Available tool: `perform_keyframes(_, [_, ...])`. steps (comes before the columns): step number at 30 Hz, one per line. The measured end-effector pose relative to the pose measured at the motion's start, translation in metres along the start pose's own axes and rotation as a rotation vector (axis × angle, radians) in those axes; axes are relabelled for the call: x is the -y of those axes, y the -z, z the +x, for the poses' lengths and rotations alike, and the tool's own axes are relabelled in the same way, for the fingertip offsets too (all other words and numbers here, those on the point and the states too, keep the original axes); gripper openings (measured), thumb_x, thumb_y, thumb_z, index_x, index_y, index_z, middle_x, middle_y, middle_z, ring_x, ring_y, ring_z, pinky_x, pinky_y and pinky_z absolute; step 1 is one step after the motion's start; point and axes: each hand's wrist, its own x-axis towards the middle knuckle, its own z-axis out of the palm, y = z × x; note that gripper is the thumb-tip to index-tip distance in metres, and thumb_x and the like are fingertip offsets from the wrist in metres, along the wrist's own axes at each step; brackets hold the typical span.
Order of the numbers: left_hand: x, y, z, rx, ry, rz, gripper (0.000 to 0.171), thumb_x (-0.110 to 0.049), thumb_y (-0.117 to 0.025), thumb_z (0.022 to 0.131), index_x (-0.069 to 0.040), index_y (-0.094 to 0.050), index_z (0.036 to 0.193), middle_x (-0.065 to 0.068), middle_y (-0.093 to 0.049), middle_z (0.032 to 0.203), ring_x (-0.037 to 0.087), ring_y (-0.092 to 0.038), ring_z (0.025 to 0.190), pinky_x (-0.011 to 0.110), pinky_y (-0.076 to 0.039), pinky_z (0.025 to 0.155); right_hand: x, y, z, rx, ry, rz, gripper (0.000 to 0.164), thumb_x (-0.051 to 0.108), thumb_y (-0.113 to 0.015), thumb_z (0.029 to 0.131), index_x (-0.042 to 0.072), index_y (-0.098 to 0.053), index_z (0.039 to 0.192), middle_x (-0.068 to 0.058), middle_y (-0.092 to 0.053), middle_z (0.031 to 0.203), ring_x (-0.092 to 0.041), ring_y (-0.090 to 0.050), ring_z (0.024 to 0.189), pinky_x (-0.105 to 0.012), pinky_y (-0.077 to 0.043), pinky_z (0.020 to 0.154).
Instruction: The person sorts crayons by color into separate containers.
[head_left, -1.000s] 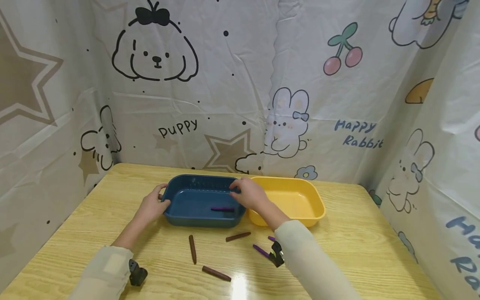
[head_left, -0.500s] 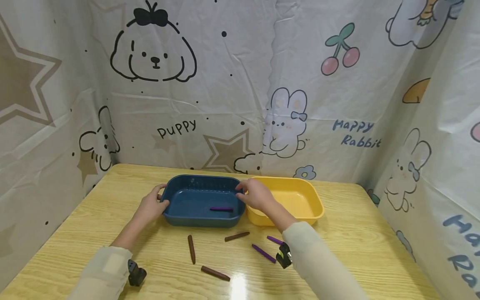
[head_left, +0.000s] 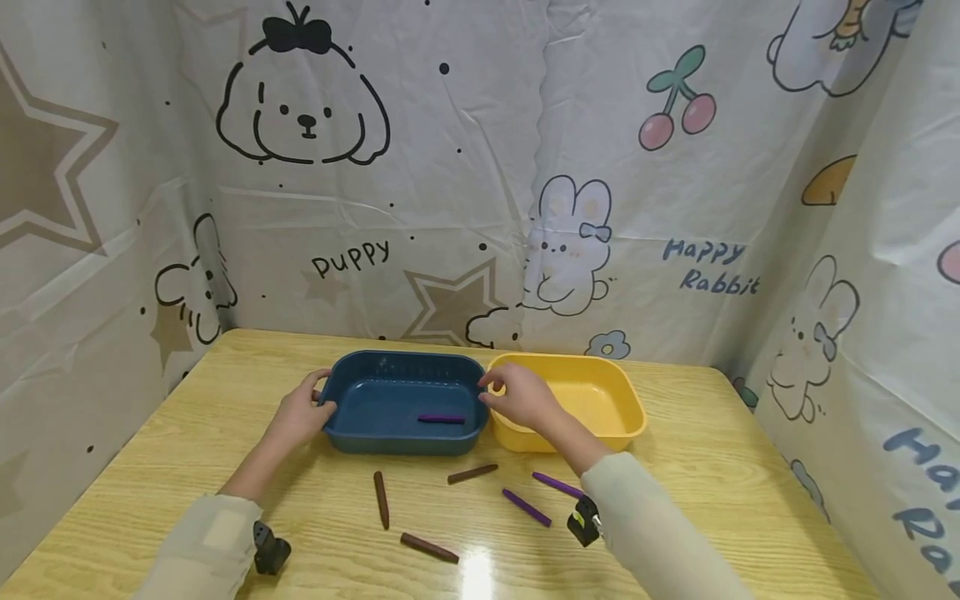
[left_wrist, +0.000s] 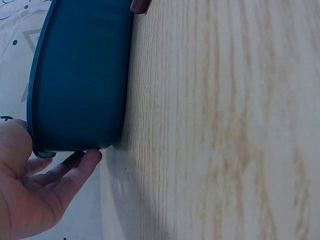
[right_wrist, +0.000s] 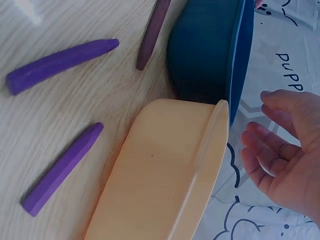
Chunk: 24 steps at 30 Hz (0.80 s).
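Observation:
My left hand (head_left: 297, 412) holds the left end of a dark blue plastic bin (head_left: 405, 443). In the left wrist view the thumb side of that hand (left_wrist: 30, 195) lies at the rim, and fingers touch the end wall. A purple crayon (head_left: 441, 419) lies inside the bin. My right hand (head_left: 523, 397) is raised over the seam between the blue bin and a yellow bin (head_left: 600, 400). Its fingers are loosely bent with nothing between them, as the right wrist view shows; that hand (right_wrist: 290, 155) partly covers the yellow bin's left rim in the head view.
In front of the bins lie brown crayons (head_left: 429, 547) and purple crayons (head_left: 527, 507), one purple one (head_left: 557, 484) partly behind the right wrist camera (head_left: 584, 521). Printed cloth (head_left: 450, 208) hangs behind and beside the wooden table (head_left: 322, 533).
My right hand has moved rightward, from the blue bin's right end toward the yellow bin's left rim. The left hand stays on the blue bin. The view has shifted slightly.

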Motion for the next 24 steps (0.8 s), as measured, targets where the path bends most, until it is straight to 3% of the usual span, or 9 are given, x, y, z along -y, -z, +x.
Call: perform_keyframes(24, [-0.001,0.0,-0.001,0.006,0.002,-0.003,0.058,-0.011,-0.048,0.09,0.001,-0.027,0.143,0.031,-0.055,0.113,0.027,-0.059,0.082,0.032,-0.047,0.065,-0.036,0.01,-0.048,0.002,-0.071,0.016,0.015,0.023,-0.069,0.083,0.013,-0.072,0.094,0.001,-0.061,0.078,-0.009,-0.05,0.066,-0.025,-0.043,0.063])
